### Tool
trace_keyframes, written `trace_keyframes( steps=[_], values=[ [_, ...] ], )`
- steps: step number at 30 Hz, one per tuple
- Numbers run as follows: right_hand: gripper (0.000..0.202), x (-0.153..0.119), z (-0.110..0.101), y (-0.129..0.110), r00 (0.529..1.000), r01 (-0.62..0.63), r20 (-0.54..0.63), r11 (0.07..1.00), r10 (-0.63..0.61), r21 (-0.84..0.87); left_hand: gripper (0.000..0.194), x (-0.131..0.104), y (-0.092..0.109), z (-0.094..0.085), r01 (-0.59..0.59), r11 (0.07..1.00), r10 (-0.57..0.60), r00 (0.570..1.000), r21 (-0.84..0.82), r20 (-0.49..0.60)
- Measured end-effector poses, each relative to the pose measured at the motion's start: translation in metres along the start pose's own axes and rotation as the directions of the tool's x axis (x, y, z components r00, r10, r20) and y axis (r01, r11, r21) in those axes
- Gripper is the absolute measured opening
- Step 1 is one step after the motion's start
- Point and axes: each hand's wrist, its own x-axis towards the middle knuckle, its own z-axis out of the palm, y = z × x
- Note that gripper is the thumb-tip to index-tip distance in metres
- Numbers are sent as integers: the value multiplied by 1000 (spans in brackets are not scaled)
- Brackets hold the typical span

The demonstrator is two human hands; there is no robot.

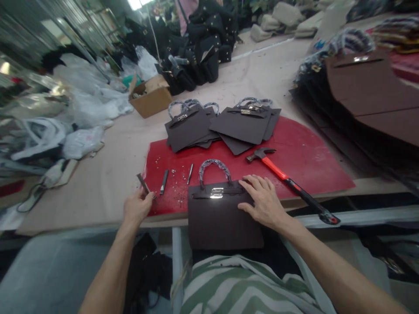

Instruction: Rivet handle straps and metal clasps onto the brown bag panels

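Observation:
A dark brown bag panel (225, 224) with a plastic-wrapped handle (214, 165) and a silver clasp (216, 193) lies at the table's front edge, partly overhanging it. My right hand (262, 200) rests on its upper right corner, fingers spread. To the left, my left hand (139, 204) pinches a dark flat metal tool (143, 183). Between that hand and the panel, a second flat tool (164, 182) and a thin metal punch (190, 173) lie among small metal bits on the red mat (294, 148). An orange and black hammer (290, 181) lies right of the panel.
Behind the work are two piles of brown panels (191, 128) (245, 124). More panels are stacked at the right (373, 87). A cardboard box (151, 98), black bags (203, 52) and plastic-wrapped items (83, 141) stand farther back and left.

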Motion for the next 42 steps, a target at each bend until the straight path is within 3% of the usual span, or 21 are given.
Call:
trace_keyframes(
  steps=[3,6,12,14,16,20,22,24,27,33,35,38,42],
  values=[
    [63,1,3,2,1000,21,-9,1000,-21,-22,35,11,-19,-5,69,980,-81,995,186,57],
    [64,1,5,3,1000,26,-8,999,-26,-27,36,15,-30,-4,95,961,-119,990,261,78],
    [60,2,4,3,1000,28,-6,999,-28,-21,36,4,-23,1,37,963,-17,997,268,-75],
    [56,3,3,1,999,31,-18,999,-32,-8,32,-6,-8,2,-38,971,77,985,238,-155],
    [48,6,2,-4,999,36,-39,999,-35,13,27,-19,15,7,-200,971,222,958,133,-182],
    [27,15,0,-19,995,29,-100,1000,-27,11,13,-52,73,25,-572,810,561,820,-129,-110],
    [20,19,-1,-24,995,22,-100,999,-24,-24,11,-63,96,35,-651,738,652,756,-178,-58],
    [14,24,-2,-27,997,8,-79,999,-10,-31,10,-67,110,42,-674,716,682,731,-182,-22],
    [4,31,-1,-24,997,-16,-76,997,21,70,7,-61,117,47,-654,731,668,745,-195,5],
    [11,35,11,-18,978,-58,-184,977,96,203,13,-43,114,47,-529,762,589,806,-373,60],
    [9,34,16,-18,968,-71,-222,973,120,218,15,-44,113,51,-527,748,575,818,-404,-2],
    [8,33,23,-19,952,-94,-266,970,153,223,15,-52,112,61,-542,736,513,838,-406,-187],
    [13,35,28,-20,934,-133,-299,969,193,208,15,-61,120,74,-453,821,347,879,-347,-327]
  ],
)
